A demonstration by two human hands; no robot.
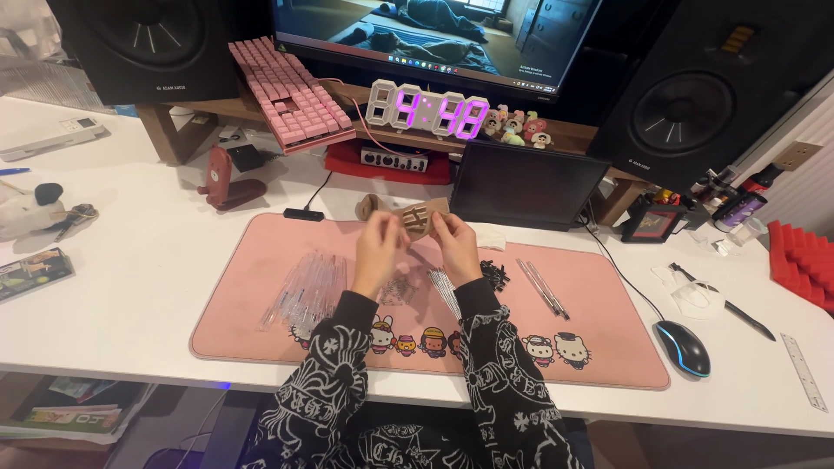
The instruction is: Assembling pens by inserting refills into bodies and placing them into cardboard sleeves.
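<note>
A small brown cardboard piece (418,218) is held between both hands.
It is pinched by left hand (379,246) and right hand (455,243); its shape is partly hidden by fingers, and clear tubes (306,289) lie below the left hand.

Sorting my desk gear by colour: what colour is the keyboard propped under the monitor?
Pink: the keyboard has pink keys and case, clearest in the head view.

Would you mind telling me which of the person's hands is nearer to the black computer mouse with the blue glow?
The right hand is nearer. The black computer mouse lies on the white desk off to that hand's right and lower in view, while the left hand sits farther away, beyond the right one.
</note>
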